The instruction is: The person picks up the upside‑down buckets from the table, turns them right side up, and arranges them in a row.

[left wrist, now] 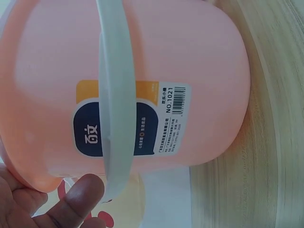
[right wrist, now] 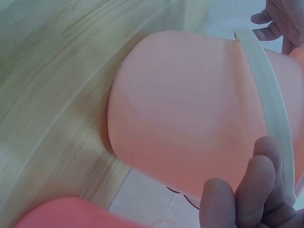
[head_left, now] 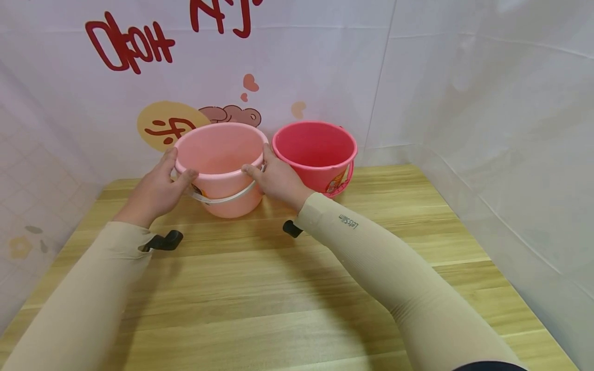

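A light pink bucket (head_left: 232, 206) stands upright at the back of the table, its white handle (head_left: 227, 197) hanging down across the front. My left hand (head_left: 160, 188) grips its rim at the left, thumb over the front edge. At the right side of the rim my right hand (head_left: 278, 178) holds on, with its thumb on the rim. In the right wrist view, several curled fingertips (right wrist: 256, 178) lie against the outer wall beside the handle. A label (left wrist: 128, 118) with a barcode shows on the bucket's side in the left wrist view.
Close to the right of the light pink bucket is a darker pink bucket (head_left: 313, 178), its pink handle hanging down. Both sit on a wood-grain table (head_left: 260, 288). A white printed sheet (head_left: 320, 62) rises behind the table, and pale walls flank both sides.
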{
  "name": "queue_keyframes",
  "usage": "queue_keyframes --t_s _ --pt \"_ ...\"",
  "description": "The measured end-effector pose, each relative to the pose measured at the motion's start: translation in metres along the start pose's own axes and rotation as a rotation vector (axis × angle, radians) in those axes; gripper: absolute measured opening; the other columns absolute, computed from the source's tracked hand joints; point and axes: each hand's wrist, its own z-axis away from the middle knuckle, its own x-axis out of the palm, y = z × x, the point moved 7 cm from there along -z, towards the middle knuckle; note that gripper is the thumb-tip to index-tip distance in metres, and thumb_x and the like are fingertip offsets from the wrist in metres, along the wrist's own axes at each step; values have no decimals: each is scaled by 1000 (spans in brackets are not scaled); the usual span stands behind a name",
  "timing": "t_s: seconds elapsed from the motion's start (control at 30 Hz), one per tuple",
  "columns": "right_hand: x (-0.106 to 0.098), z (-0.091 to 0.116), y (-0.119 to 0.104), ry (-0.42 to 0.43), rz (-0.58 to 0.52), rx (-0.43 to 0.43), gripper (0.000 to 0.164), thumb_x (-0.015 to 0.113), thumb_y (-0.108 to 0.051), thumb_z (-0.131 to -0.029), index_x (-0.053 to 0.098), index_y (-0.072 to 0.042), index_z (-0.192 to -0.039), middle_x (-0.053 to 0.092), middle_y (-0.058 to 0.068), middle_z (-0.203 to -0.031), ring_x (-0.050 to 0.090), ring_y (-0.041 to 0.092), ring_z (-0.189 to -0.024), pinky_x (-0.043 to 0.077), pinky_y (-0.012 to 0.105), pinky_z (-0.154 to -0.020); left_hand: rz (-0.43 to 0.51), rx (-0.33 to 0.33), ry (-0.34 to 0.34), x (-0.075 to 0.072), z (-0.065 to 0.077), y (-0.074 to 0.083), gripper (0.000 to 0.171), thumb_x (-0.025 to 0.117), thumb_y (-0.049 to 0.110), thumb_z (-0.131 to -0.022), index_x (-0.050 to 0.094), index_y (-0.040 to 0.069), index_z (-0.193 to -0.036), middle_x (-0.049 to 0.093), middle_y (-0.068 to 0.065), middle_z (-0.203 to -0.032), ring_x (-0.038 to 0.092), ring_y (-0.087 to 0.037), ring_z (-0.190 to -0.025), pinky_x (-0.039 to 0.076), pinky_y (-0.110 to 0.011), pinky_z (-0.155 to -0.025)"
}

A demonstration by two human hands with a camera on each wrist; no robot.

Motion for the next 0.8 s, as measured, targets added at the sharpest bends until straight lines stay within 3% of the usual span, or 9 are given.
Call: queue_keyframes --t_s 0.5,0.8 --pt "0 0 -1 0 -33 23 95 59 -55 -104 2 -20 -171 65 6 -88 66 20 -71 55 27 -66 27 8 -4 1 -4 1 99 35 78 -100 -9 22 -170 -9 -2 -178 13 -52 -160 18 -80 -119" --pt "0 1 -3 11 -45 14 93 59 -53 -105 3 -20 -171 64 6 -86 63 20 -69 52 26 -63 28 6 -3 1 -4 2 99 34 79 -99 -9 24 -170 -7 -3 -178 20 -56 -156 20 -81 -117"
